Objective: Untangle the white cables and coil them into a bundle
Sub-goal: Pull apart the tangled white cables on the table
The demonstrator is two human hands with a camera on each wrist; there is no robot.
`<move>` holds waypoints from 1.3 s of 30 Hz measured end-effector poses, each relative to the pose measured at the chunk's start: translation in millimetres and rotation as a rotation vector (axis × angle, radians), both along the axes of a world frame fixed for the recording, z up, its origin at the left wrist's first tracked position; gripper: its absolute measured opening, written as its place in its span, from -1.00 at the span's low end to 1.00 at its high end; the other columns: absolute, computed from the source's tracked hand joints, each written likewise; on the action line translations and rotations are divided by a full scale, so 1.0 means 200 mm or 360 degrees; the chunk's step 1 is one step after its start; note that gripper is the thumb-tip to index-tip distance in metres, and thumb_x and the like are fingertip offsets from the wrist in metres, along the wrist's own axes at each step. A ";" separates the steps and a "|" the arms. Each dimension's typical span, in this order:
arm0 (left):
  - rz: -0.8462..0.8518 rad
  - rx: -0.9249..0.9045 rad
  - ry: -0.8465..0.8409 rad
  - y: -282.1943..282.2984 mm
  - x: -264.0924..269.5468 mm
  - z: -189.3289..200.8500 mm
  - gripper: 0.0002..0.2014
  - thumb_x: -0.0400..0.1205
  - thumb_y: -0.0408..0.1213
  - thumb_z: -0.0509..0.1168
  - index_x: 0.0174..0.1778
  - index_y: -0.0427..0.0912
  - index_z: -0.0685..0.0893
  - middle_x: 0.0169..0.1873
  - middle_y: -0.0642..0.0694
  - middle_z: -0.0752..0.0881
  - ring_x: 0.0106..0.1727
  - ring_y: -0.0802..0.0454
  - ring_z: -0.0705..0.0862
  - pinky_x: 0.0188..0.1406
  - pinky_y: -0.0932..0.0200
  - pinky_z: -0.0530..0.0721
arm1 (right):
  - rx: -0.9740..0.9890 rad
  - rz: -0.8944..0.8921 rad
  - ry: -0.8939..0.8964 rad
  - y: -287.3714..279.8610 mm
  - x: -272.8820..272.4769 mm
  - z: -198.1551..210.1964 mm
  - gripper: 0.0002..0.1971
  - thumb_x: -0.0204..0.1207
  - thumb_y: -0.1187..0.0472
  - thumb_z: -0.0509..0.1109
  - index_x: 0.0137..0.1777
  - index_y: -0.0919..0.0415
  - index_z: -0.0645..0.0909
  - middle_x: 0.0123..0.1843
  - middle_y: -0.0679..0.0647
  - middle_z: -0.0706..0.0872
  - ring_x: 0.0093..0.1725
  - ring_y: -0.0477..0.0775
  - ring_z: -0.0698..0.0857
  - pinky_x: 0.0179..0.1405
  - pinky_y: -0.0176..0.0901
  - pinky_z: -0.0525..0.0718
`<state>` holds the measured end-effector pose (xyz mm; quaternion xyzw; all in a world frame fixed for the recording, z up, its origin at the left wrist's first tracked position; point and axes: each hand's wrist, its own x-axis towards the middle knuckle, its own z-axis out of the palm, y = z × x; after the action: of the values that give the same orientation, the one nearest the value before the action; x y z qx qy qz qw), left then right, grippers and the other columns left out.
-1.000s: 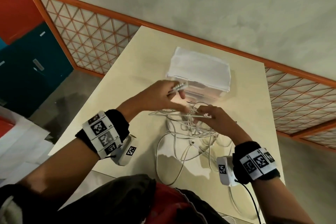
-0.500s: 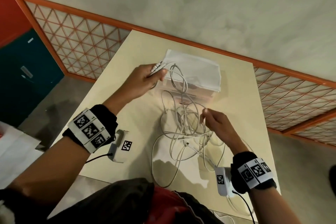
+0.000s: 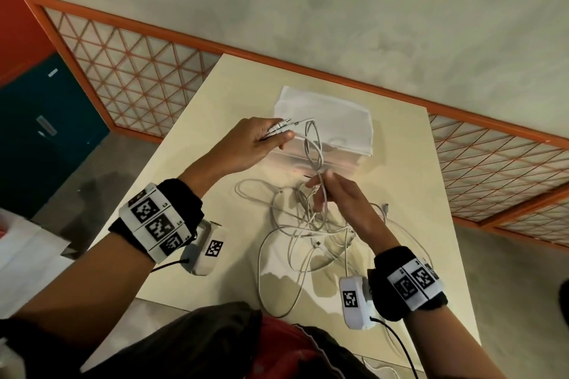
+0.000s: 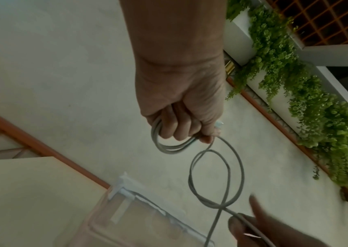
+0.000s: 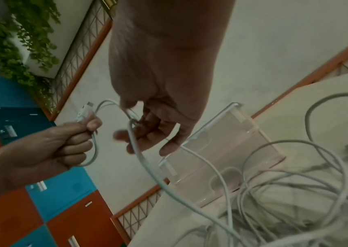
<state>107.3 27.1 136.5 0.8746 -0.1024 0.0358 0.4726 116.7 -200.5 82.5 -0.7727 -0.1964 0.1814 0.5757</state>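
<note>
A tangle of white cables (image 3: 308,226) lies on the cream table (image 3: 212,132). My left hand (image 3: 261,141) is raised over the table's left part and grips the cable ends, whose plugs (image 3: 288,124) stick out past its fingers. The left wrist view shows that left hand (image 4: 181,125) closed round a small coil of cable (image 4: 168,147). From it a twisted loop (image 3: 314,148) hangs down to my right hand (image 3: 331,194), which pinches the strand just above the pile. In the right wrist view the cable (image 5: 139,150) runs across the right hand's fingers (image 5: 147,133).
A clear plastic box with a white lid (image 3: 338,120) stands on the table just behind the hands. An orange-framed lattice rail (image 3: 129,71) runs along the table's far and left sides. Blue and red cabinets (image 3: 40,120) stand at the left.
My left hand has lifted the cable ends up and left from the pile, drawing out a twisted loop. My right hand has come up to hold the strand below that loop.
</note>
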 end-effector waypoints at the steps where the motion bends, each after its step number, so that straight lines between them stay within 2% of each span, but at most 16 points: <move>1: 0.0027 -0.0037 -0.0019 0.01 0.00 0.00 -0.72 0.70 -0.13 0.20 -0.34 -0.08 0.57 -0.55 -0.01 0.42 -0.53 0.14 0.34 -0.47 0.24 0.29 | -0.0059 0.0049 -0.0082 -0.01 0.00 -0.02 -0.66 0.73 0.15 0.09 0.00 0.37 0.61 -0.45 0.08 0.61 -0.38 0.04 0.62 -0.18 -0.26 0.58; 6: 0.0317 -0.0262 -0.0207 0.10 0.02 0.01 -0.70 0.72 -0.15 0.16 -0.36 0.00 0.54 -0.47 -0.42 0.47 -0.56 0.16 0.30 -0.56 0.38 0.26 | -0.0268 0.0054 -0.0069 -0.12 0.05 -0.20 -0.76 0.69 0.32 0.17 -0.12 0.39 0.60 -0.41 0.06 0.64 -0.38 -0.14 0.63 -0.21 -0.36 0.60; 8: 0.0265 -0.0179 -0.0190 0.11 0.02 0.01 -0.71 0.72 -0.16 0.17 -0.36 -0.02 0.55 -0.50 -0.35 0.47 -0.57 0.18 0.33 -0.55 0.42 0.28 | -0.0331 0.0046 -0.0005 -0.17 0.05 -0.24 -0.76 0.69 0.34 0.17 -0.11 0.42 0.62 -0.38 0.09 0.66 -0.37 -0.20 0.66 -0.21 -0.40 0.62; 11: 0.0195 -0.0201 -0.0131 0.07 0.00 -0.03 -0.71 0.71 -0.19 0.18 -0.36 -0.04 0.54 -0.63 0.10 0.35 -0.62 0.22 0.29 -0.56 0.42 0.26 | -0.0469 0.0057 0.0113 -0.21 0.09 -0.27 -0.71 0.70 0.32 0.15 -0.19 0.28 0.66 -0.41 0.11 0.69 -0.43 -0.18 0.68 -0.23 -0.25 0.64; 14: 0.0133 -0.0210 -0.0116 0.04 0.00 -0.06 -0.70 0.72 -0.19 0.17 -0.37 -0.03 0.53 -0.60 0.05 0.32 -0.61 0.20 0.27 -0.55 0.39 0.27 | -0.0678 0.0043 0.0199 -0.23 0.11 -0.24 -0.84 0.64 0.32 0.26 -0.03 0.17 0.68 -0.17 0.11 0.74 -0.30 -0.21 0.69 -0.11 -0.16 0.58; 15: 0.0098 -0.0180 -0.0107 0.03 0.00 -0.06 -0.70 0.71 -0.19 0.17 -0.37 -0.03 0.53 -0.59 0.02 0.33 -0.60 0.20 0.28 -0.54 0.39 0.28 | -0.0776 0.0060 0.0183 -0.23 0.12 -0.21 -0.78 0.57 0.30 0.37 0.20 0.18 0.61 0.09 0.11 0.69 -0.10 -0.18 0.68 0.03 -0.16 0.56; 17: 0.0009 -0.0053 -0.0081 0.02 0.00 -0.03 -0.71 0.71 -0.17 0.19 -0.36 -0.05 0.53 -0.58 0.02 0.36 -0.58 0.19 0.32 -0.51 0.37 0.28 | -0.0819 0.0152 0.0051 -0.21 0.13 -0.12 -0.11 0.32 0.17 0.61 0.59 0.08 0.20 0.50 0.01 0.36 0.37 -0.08 0.45 0.36 -0.15 0.42; 20: -0.0115 0.0072 -0.0055 -0.02 0.01 0.00 -0.73 0.70 -0.15 0.20 -0.35 -0.04 0.53 -0.61 0.05 0.39 -0.59 0.17 0.33 -0.51 0.34 0.28 | -0.0512 0.0248 -0.0079 -0.07 0.12 0.09 0.22 0.04 -0.11 0.69 0.64 -0.13 0.01 0.64 -0.19 0.16 0.59 -0.22 0.18 0.54 -0.22 0.23; 22: -0.0174 0.0021 -0.0060 -0.05 0.01 0.01 -0.72 0.70 -0.15 0.20 -0.36 0.01 0.53 -0.61 0.06 0.39 -0.58 0.18 0.30 -0.50 0.28 0.28 | -0.0244 0.0195 -0.0175 0.03 0.11 0.15 -0.16 0.22 -0.09 0.63 0.50 -0.04 0.37 0.52 -0.08 0.49 0.49 -0.20 0.44 0.48 -0.22 0.40; 24: -0.0159 -0.0085 -0.0092 -0.06 0.00 0.01 -0.73 0.70 -0.15 0.20 -0.36 0.01 0.53 -0.59 0.04 0.36 -0.56 0.13 0.28 -0.52 0.23 0.26 | 0.0062 0.0101 -0.0142 0.11 0.10 0.17 -0.77 0.51 0.10 0.45 0.08 0.20 0.63 0.02 0.22 0.79 0.06 -0.06 0.77 0.20 -0.18 0.64; 25: -0.0104 -0.0158 -0.0123 -0.05 0.01 0.01 -0.73 0.70 -0.15 0.19 -0.35 -0.01 0.54 -0.59 0.05 0.35 -0.56 0.13 0.27 -0.54 0.24 0.26 | 0.0164 0.0071 -0.0073 0.12 0.08 0.15 -0.86 0.58 0.17 0.35 -0.09 0.25 0.62 -0.26 0.32 0.75 -0.20 0.01 0.80 0.01 -0.16 0.69; 28: 0.0232 -0.0391 -0.0257 0.01 0.03 0.03 -0.73 0.71 -0.16 0.16 -0.33 -0.04 0.53 -0.59 0.09 0.37 -0.62 0.23 0.26 -0.59 0.31 0.24 | 0.0166 0.0075 0.0094 0.07 0.05 0.07 -0.75 0.62 0.22 0.28 -0.28 0.30 0.57 -0.59 0.33 0.49 -0.57 0.08 0.61 -0.34 -0.15 0.62; 31: 0.0658 -0.0548 -0.0348 0.12 0.06 0.04 -0.70 0.72 -0.18 0.16 -0.36 -0.09 0.52 -0.70 0.12 0.39 -0.67 0.25 0.31 -0.59 0.36 0.27 | -0.0048 0.0099 0.0145 -0.04 0.02 -0.03 -0.66 0.65 0.14 0.20 -0.29 0.34 0.54 -0.66 0.02 0.46 -0.43 0.17 0.57 -0.31 -0.26 0.57; 33: 0.0825 -0.0358 -0.0307 0.19 0.08 0.01 -0.67 0.68 -0.09 0.20 -0.44 -0.02 0.53 -0.63 0.10 0.47 -0.55 0.24 0.45 -0.45 0.25 0.35 | -0.0111 0.0008 0.0128 -0.11 0.00 -0.06 -0.61 0.61 -0.04 0.15 -0.23 0.28 0.54 -0.62 -0.08 0.44 -0.39 0.13 0.58 -0.22 -0.25 0.56; 36: 0.0939 0.0133 -0.0026 0.22 0.09 -0.11 -0.68 0.58 0.05 0.20 -0.40 -0.02 0.64 -0.44 -0.08 0.68 -0.25 -0.14 0.70 -0.25 0.10 0.51 | -0.0110 -0.0176 0.0134 -0.16 -0.01 -0.03 -0.53 0.64 -0.15 0.01 -0.15 0.23 0.52 -0.51 -0.07 0.30 -0.45 -0.05 0.41 -0.14 -0.13 0.61; 39: 0.0935 0.0618 0.0346 0.20 0.08 -0.20 -0.70 0.53 0.01 0.37 -0.07 -0.17 0.71 -0.07 -0.26 0.77 0.02 -0.30 0.72 -0.15 0.03 0.56 | -0.0125 -0.0377 0.0087 -0.15 0.02 0.07 -0.45 0.69 -0.16 -0.05 -0.21 0.24 0.55 -0.48 0.00 0.24 -0.52 -0.09 0.30 -0.40 -0.21 0.49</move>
<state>124.0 67.1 97.2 0.9388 0.1991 0.0567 0.2754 119.9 -229.7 96.0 -0.8073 -0.0808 0.1406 0.5674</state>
